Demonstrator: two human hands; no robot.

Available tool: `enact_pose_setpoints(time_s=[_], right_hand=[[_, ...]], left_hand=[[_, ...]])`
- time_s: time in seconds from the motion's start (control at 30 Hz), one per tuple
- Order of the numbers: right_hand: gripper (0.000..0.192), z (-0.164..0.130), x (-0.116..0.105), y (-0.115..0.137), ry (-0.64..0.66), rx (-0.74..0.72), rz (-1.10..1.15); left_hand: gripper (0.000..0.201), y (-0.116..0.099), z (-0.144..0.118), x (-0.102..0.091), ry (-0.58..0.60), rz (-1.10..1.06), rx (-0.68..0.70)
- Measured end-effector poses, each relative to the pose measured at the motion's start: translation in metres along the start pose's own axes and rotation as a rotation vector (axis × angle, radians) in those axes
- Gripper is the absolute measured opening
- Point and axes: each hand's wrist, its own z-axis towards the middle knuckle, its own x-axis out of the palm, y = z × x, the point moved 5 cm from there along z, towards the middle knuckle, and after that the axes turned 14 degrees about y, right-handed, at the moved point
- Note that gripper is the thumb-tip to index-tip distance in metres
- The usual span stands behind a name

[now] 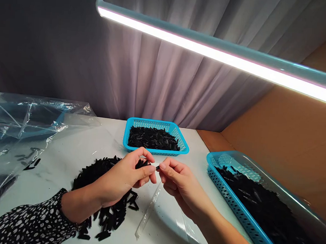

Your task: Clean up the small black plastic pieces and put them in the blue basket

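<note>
My left hand is closed around several small black strips, above a loose pile of the same pieces on the white table. Close beside it, my right hand pinches one small black piece between thumb and forefinger. The fingertips of both hands nearly meet. What exactly these little black parts are, I cannot tell; they look short, narrow and flat-sided. My left forearm covers part of the pile.
Behind my hands stands a blue basket of black pieces. A larger blue basket, also holding black pieces, is on the right. Clear plastic bags cover the left side. A plastic strip lies in front. Overhead hangs a lit tube lamp.
</note>
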Motion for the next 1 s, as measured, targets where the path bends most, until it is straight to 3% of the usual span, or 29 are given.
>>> enact_pose_setpoints(time_s=[0.2,0.37,0.63,0.9,1.0], right_hand=[[0.036,0.001,-0.0014,0.0017,-0.008,-0.032,0.049],[0.033,0.0024,-0.0022,0.0026,0.001,-0.059,0.056],[0.027,0.0022,-0.0032,0.0017,0.019,-0.064,0.101],[0.019,0.0012,-0.0032,0.003,-0.01,-0.065,0.175],[0.026,0.0016,0.0002,0.0009,0.002,-0.01,0.107]], left_hand=[[0.015,0.0018,0.0011,-0.0057,-0.082,-0.125,-0.029],[0.016,0.0013,0.0012,-0.0069,-0.124,-0.102,-0.03],[0.012,-0.0018,0.0027,-0.005,-0.111,-0.05,-0.009],[0.027,-0.0018,0.0011,-0.0047,-0.082,-0.038,-0.017],[0.03,-0.0006,0.0014,-0.0018,-0.04,-0.013,-0.005]])
